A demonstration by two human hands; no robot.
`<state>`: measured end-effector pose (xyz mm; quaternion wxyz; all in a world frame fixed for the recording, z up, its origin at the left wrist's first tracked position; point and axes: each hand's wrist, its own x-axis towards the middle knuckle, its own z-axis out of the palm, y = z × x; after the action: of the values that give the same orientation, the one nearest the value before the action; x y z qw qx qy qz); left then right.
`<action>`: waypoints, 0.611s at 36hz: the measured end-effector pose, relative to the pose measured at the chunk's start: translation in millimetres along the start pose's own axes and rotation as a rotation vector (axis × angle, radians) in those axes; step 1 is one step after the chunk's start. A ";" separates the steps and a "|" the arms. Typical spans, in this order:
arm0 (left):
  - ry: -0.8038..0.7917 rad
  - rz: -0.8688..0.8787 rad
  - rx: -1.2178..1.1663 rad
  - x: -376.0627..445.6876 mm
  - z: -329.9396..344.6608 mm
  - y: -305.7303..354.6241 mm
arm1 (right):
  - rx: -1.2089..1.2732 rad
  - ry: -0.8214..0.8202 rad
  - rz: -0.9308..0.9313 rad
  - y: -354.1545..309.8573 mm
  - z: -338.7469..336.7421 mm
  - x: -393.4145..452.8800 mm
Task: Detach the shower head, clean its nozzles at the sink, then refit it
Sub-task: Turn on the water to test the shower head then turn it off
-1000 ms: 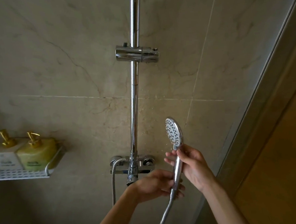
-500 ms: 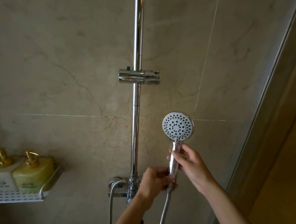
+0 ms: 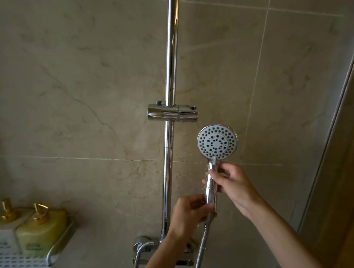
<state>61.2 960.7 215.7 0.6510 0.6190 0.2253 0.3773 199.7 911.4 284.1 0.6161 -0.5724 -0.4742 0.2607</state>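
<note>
The chrome shower head (image 3: 217,141) is upright in front of the tiled wall, its round nozzle face turned toward me. My right hand (image 3: 234,184) grips the upper part of its handle. My left hand (image 3: 189,213) is closed around the bottom of the handle, where the metal hose (image 3: 200,249) joins it. The hose hangs down out of view. The empty chrome holder (image 3: 172,113) sits on the vertical rail (image 3: 170,72), above and to the left of the head.
The mixer valve (image 3: 145,248) is fixed to the wall at the foot of the rail, with a second hose section (image 3: 137,261) beside it. At the lower left a white wall shelf (image 3: 21,263) holds two pump bottles (image 3: 40,229). A glass panel edge (image 3: 335,125) runs down the right.
The shower head has turned from edge-on to facing me. The view has tilted up, so the holder and shelf sit lower. My left hand has closed tighter on the handle's base.
</note>
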 end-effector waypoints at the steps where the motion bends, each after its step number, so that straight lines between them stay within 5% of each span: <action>1: -0.006 0.012 -0.002 3.5 -0.3 1.5 | 0.003 0.003 -0.003 -4.5 0.8 3.8; 22: -0.136 0.131 0.069 34.4 -8.5 20.2 | 0.024 0.019 -0.125 -132.8 -0.2 50.1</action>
<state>71.5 991.6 240.3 0.6167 0.6787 0.1526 0.3684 191.2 926.9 424.9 0.6423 -0.5369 -0.4999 0.2218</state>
